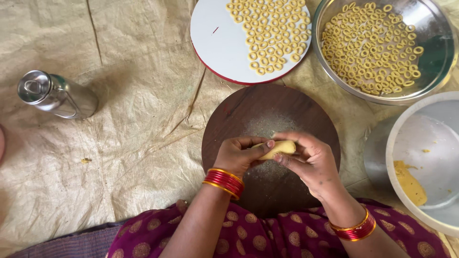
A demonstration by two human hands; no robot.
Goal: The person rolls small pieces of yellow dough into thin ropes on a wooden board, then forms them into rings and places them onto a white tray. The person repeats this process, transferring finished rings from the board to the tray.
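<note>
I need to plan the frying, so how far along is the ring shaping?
Done: many dough rings cover the white round board and the steel plate. In hand: the left hand and right hand work a dough piece over the wooden board. Left: a dough lump in the white bowl.

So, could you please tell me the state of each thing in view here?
Dough piece: held between both hands over the board.
Left hand: fingers closed on the dough piece.
Right hand: fingers closed on the dough piece.
Board: dusted with flour.
White plate: partly covered with dough rings.
Steel bowl: holds many dough rings.
White bowl: some dough left inside.
Steel bottle: lying down, capped.
</note>
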